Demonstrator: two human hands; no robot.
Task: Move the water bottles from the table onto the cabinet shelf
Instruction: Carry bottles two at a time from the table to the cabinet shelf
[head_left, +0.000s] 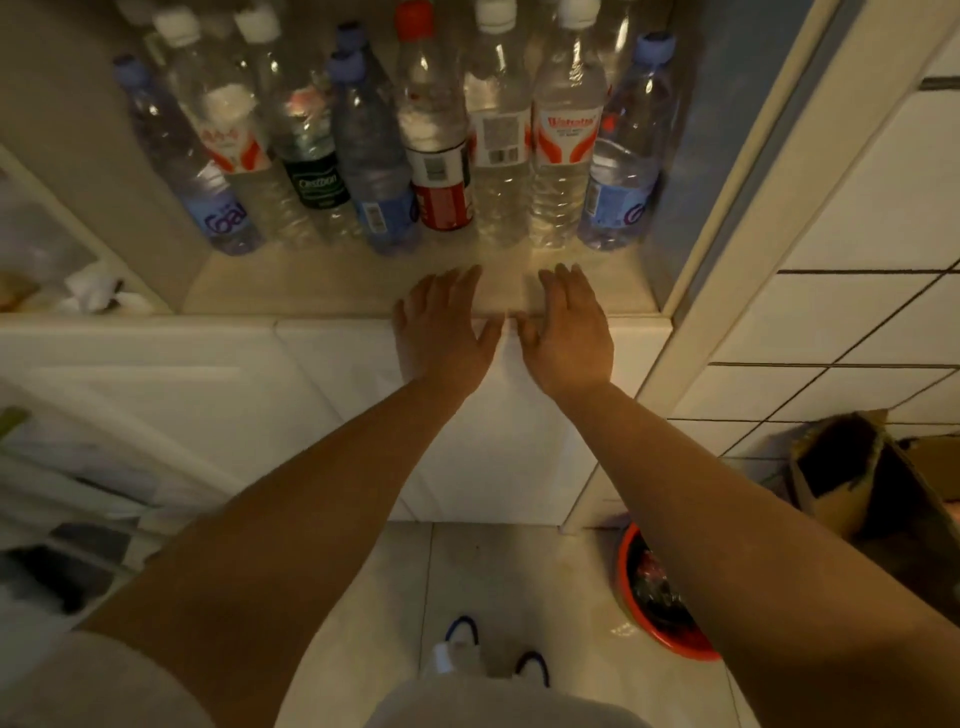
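Head view, rear water bottles (353, 39) hidden, blurred

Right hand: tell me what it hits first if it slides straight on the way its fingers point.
The right hand points into the shelf. Going straight, it would probably first meet the clear orange-labelled bottle in the front row, though depth is hard to judge here.

Head view, steeply downward, seemingly close to the shelf (337, 291).
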